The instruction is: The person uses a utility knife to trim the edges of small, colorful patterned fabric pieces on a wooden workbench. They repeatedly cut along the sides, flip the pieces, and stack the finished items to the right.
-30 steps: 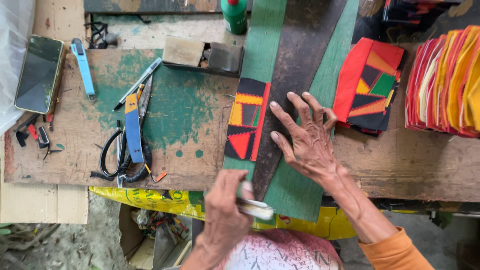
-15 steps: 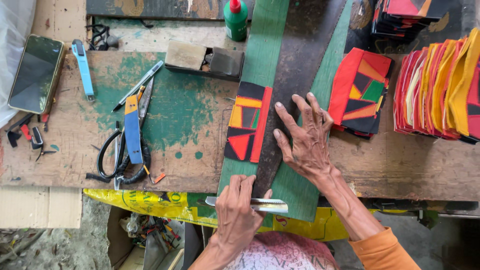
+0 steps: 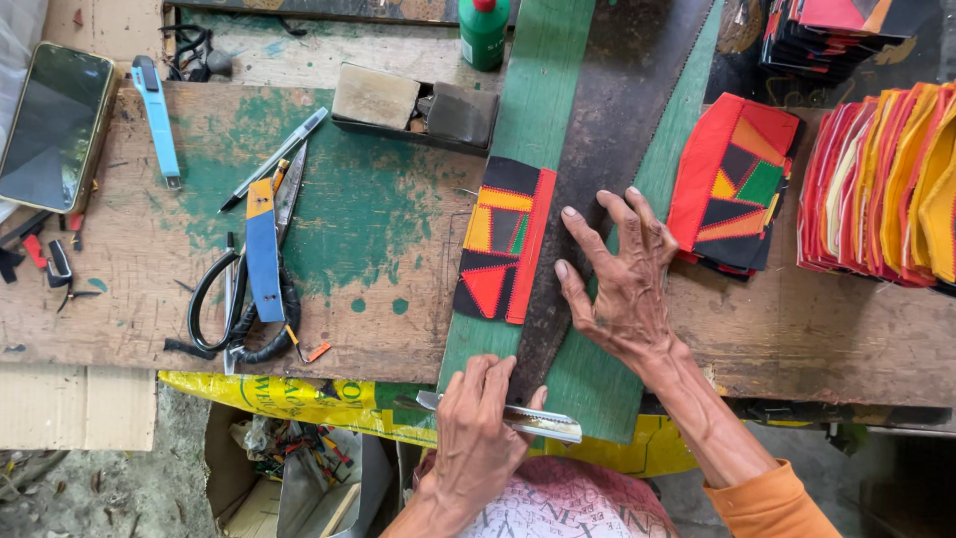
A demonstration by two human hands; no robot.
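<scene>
My left hand [image 3: 478,433] is closed around a metal-bladed knife [image 3: 543,423] at the near end of a green board [image 3: 543,90]. A long dark strip [image 3: 617,120] runs along that board, and my right hand [image 3: 622,274] lies flat on it with fingers spread. Just left of my right hand sits a small patchwork piece [image 3: 503,239] in black, red, orange and green. The knife blade points right across the board's near edge.
Scissors [image 3: 234,299], a blue-handled cutter [image 3: 264,249], a pen [image 3: 274,159] and another blue cutter [image 3: 157,115] lie on the worn wooden table [image 3: 378,299]. A phone [image 3: 55,125] sits far left. Stacks of colourful patchwork pieces [image 3: 881,189] and another patchwork piece [image 3: 732,184] are at right. A green bottle [image 3: 485,30] stands at back.
My left hand has risen from below the table edge up to the board's near end with the knife. My right hand stays flat on the dark strip.
</scene>
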